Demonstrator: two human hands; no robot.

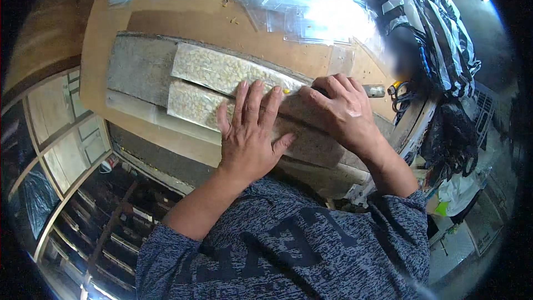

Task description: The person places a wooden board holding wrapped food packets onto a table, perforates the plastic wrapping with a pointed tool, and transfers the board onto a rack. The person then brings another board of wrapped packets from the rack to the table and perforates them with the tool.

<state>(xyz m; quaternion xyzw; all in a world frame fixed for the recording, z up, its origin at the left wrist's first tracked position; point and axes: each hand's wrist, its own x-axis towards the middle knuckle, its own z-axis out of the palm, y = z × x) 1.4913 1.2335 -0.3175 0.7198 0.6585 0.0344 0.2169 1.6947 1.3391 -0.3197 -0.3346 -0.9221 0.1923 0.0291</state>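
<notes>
Two long, flat clear plastic packs filled with pale yellow beans lie side by side on a worn grey wooden board. My left hand rests with its fingers spread, their tips on the far pack and the outer fingers over the near pack. At the right end of the far pack, my right hand has its fingers curled down on the pack's end; the thumb and fingertips are mostly hidden. Bare wood of the board shows left of the packs.
Loose clear plastic bags cover the table's far side. Scissors with dark handles and a short grey cylindrical piece lie right of my right hand. A black-and-white striped plastic bag stands beyond. Wooden slats lie low at the left.
</notes>
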